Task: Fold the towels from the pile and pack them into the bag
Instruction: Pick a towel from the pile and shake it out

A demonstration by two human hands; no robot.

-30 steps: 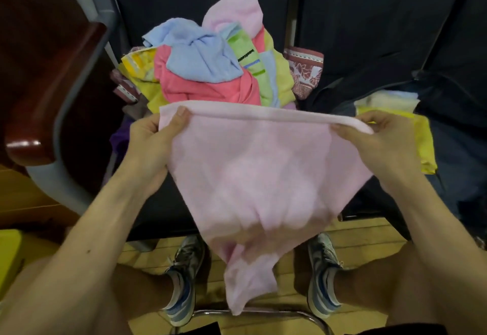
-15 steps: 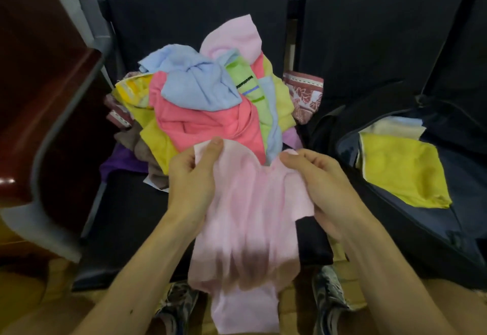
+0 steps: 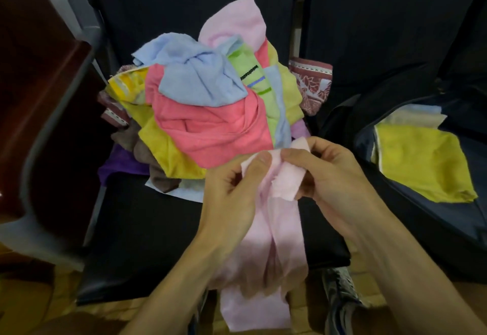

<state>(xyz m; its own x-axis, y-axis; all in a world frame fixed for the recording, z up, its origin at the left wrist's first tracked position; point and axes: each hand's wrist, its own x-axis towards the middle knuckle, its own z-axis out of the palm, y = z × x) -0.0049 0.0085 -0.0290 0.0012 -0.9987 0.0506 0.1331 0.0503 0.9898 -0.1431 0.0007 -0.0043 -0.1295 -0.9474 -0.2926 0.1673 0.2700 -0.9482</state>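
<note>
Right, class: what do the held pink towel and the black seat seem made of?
The pink towel: thin soft cloth, perhaps cotton or microfibre; matt, hangs limp with creases. The black seat: smooth with a faint sheen, likely leatherette or vinyl.

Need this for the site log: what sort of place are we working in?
Probably a waiting area or lobby: linked black padded bench seats, a grey metal armrest with a dark red wooden top, and a yellowish wood-plank floor.

Dim, soft light from overhead; dark corners — wide-angle bending at the edges; slight motion blur low down
</note>
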